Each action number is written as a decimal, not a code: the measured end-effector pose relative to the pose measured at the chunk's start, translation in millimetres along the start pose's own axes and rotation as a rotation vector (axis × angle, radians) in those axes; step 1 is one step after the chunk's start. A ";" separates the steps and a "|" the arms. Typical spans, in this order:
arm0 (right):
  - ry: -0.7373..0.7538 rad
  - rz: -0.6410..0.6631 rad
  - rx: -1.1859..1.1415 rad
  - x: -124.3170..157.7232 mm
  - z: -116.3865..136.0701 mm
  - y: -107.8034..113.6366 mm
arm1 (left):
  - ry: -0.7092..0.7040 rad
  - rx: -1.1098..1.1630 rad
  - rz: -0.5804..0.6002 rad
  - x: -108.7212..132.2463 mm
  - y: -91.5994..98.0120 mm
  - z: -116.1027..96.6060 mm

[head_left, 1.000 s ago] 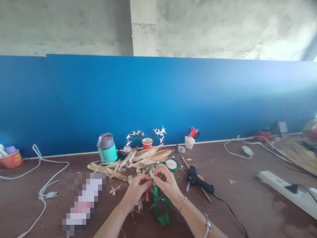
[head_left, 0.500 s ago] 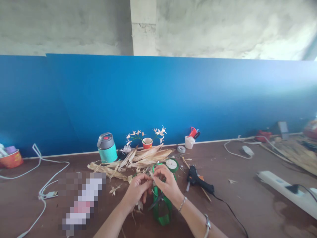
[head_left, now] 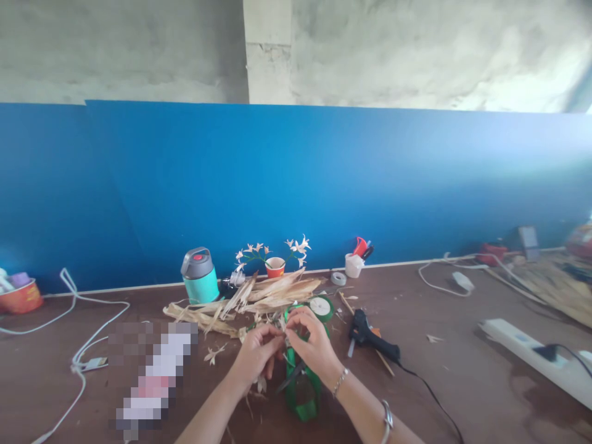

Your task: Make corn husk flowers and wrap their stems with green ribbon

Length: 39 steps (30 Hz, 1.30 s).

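Note:
My left hand point(head_left: 259, 353) and my right hand point(head_left: 315, 345) meet at the fingertips over the middle of the table. Both are closed in a pinch, and whatever small piece lies between them is too small to make out. Dark-bladed scissors point(head_left: 291, 377) lie beneath, over a green see-through item point(head_left: 305, 408) partly covered by my right hand. Just beyond are dried corn husks point(head_left: 282, 296) in a loose pile and a spool of green tape point(head_left: 320, 306). A small pale husk flower point(head_left: 214, 354) lies left of my left hand.
A paper cup point(head_left: 275, 267) holding flower stems stands behind the husks, with a teal flask point(head_left: 201, 285) to its left. At right are a black glue gun point(head_left: 372, 338) with its cord, and a white power strip point(head_left: 536, 354). White cables point(head_left: 81, 345) run along the left.

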State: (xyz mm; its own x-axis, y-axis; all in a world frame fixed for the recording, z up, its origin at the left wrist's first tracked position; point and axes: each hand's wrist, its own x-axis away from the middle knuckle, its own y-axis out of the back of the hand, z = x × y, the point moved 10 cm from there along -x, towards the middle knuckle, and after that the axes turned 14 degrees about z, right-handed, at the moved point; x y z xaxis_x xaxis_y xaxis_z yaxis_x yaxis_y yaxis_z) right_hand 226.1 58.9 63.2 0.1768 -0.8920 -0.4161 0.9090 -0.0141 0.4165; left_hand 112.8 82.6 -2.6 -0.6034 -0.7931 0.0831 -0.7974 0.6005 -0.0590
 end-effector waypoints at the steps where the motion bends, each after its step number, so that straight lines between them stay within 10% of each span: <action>1: 0.003 -0.012 -0.003 0.5 0.6 0.9 | -0.007 0.000 -0.003 0.0 0.0 -1.1; 39: -0.171 -0.263 0.016 3.1 -38.8 40.4 | -0.080 0.107 -0.204 6.4 24.0 -7.4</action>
State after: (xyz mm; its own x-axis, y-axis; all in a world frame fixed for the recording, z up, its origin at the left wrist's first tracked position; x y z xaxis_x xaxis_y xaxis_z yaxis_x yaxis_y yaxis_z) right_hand 278.0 73.1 47.4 -0.1313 -0.9198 -0.3699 0.9090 -0.2606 0.3254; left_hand 89.8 92.8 3.9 -0.4247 -0.9050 0.0255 -0.8960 0.4162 -0.1547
